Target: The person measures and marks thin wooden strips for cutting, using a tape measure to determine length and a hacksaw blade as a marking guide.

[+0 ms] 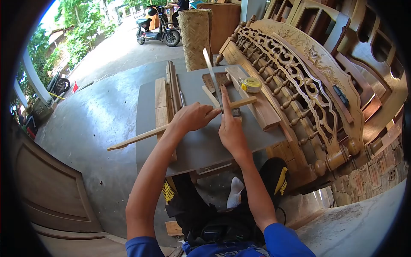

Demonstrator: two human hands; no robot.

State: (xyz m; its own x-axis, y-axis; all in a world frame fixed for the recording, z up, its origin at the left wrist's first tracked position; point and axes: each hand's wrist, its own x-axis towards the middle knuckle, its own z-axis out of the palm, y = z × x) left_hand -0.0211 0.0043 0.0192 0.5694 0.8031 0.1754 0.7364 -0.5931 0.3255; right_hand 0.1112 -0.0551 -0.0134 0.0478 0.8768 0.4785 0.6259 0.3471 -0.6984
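A thin wooden strip (139, 138) lies crosswise over the grey work board (192, 150), its left end jutting past the edge. My left hand (195, 116) is closed around the strip near its middle. My right hand (231, 126) is closed on the handle of a long, narrow metal blade (210, 68), which stands up across the strip, index finger stretched along it. The strip's right end (244, 102) shows beyond the blade. The handle is mostly hidden by my fingers.
A yellow tape measure (251, 85) sits on a thick plank (257, 103) at the right. Long wooden pieces (162, 98) and a pencil (182, 98) lie at the left. Carved wooden panels (295, 77) lean on the right, a woven roll (195, 38) stands behind.
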